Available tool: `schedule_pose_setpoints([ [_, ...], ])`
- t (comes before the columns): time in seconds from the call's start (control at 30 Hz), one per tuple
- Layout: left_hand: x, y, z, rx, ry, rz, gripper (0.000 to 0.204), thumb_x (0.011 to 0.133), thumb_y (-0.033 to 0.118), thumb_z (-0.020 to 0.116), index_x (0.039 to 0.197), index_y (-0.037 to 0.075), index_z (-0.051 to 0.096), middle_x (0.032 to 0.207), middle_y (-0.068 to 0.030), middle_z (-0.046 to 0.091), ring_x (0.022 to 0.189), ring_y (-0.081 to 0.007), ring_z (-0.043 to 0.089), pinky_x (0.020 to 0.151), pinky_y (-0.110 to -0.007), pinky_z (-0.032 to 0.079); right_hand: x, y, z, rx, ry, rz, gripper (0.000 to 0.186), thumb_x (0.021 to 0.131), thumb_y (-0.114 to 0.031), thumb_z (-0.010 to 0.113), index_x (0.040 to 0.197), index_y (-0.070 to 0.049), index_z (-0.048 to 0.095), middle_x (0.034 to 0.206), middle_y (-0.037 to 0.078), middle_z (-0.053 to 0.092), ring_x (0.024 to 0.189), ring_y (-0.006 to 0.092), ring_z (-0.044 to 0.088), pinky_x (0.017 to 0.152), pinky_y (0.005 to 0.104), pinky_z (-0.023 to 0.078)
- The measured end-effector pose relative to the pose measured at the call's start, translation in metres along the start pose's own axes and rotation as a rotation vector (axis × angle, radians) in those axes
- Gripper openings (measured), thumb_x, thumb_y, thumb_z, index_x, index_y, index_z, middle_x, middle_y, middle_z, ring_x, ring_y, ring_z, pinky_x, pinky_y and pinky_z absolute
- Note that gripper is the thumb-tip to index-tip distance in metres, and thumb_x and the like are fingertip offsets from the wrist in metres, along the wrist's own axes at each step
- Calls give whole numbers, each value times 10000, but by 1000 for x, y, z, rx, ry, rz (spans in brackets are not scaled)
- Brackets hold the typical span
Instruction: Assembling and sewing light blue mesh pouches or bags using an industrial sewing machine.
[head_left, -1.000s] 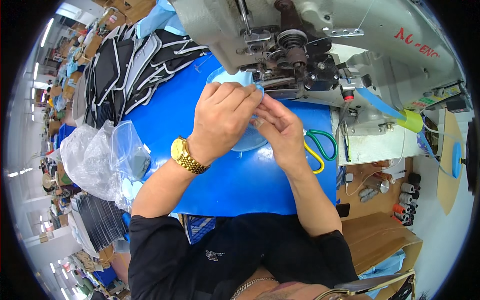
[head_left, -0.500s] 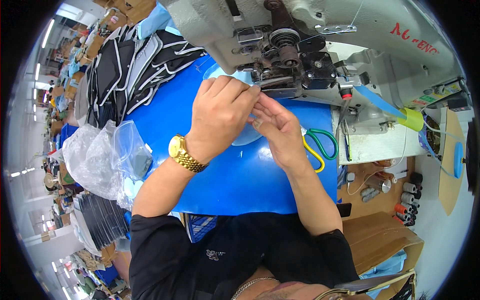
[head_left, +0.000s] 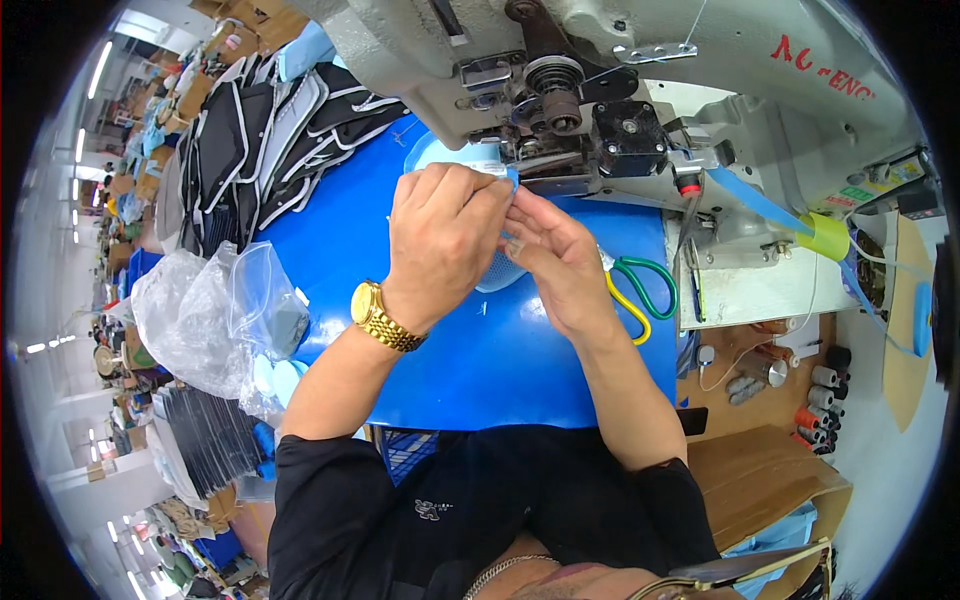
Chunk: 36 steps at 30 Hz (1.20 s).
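A light-blue fabric piece [head_left: 424, 152] with a mesh part [head_left: 500, 273] lies under both hands, just in front of the sewing machine's sewing head [head_left: 545, 130]. My left hand [head_left: 446, 235], its wrist in a gold watch, is closed with the fingertips pinching the upper edge of the piece. Close beside it, my right hand [head_left: 557, 255] pinches the same edge between thumb and bent fingers. The two hands' fingertips meet there, and they cover much of the piece. Scissors [head_left: 642, 290] with green and yellow handles lie right of my right hand.
Black panels with pale piping [head_left: 270, 140] are heaped at the far left of the blue tabletop [head_left: 440, 390]. Clear plastic bags [head_left: 200, 320] lie at its left edge. Blue tape [head_left: 760, 205] runs to the machine from the right. Thread spools [head_left: 825, 395] stand lower right, above a cardboard box [head_left: 770, 480].
My left hand has shifted slightly down, and its fingers have curled in. More of the light-blue fabric piece shows above it and between the hands. My right hand has hardly moved.
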<state>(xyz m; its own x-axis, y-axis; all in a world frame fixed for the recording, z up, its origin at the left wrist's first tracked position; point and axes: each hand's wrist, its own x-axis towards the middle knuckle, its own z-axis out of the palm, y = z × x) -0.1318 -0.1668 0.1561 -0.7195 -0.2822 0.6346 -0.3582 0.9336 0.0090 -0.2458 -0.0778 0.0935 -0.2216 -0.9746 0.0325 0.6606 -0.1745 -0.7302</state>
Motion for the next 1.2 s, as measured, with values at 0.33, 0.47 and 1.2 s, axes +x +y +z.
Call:
schedule_pose_setpoints([
  [0.33,1,-11,-10,-112,-86,42,213,764,86,691,969,65,636,926,-46,649,884,-224,618,773,-358,443,0,-5,-4,-44,-32,-15,540,866,13,571,1383,53,423,1337,168,537,1239,248,529,1029,371,441],
  [0.47,4,-3,-1,-6,-14,56,198,760,69,666,956,73,637,887,-33,634,846,-206,608,743,-346,436,3,-4,-4,-32,-40,-18,539,861,14,569,1380,54,427,1342,172,532,1236,252,534,1036,386,439],
  [1.2,6,7,-2,0,-39,-45,181,726,68,731,904,84,699,801,-23,612,765,-212,570,702,-350,410,-1,-11,0,195,-49,77,541,888,-1,542,1404,43,387,1305,165,537,1108,232,602,946,373,501],
])
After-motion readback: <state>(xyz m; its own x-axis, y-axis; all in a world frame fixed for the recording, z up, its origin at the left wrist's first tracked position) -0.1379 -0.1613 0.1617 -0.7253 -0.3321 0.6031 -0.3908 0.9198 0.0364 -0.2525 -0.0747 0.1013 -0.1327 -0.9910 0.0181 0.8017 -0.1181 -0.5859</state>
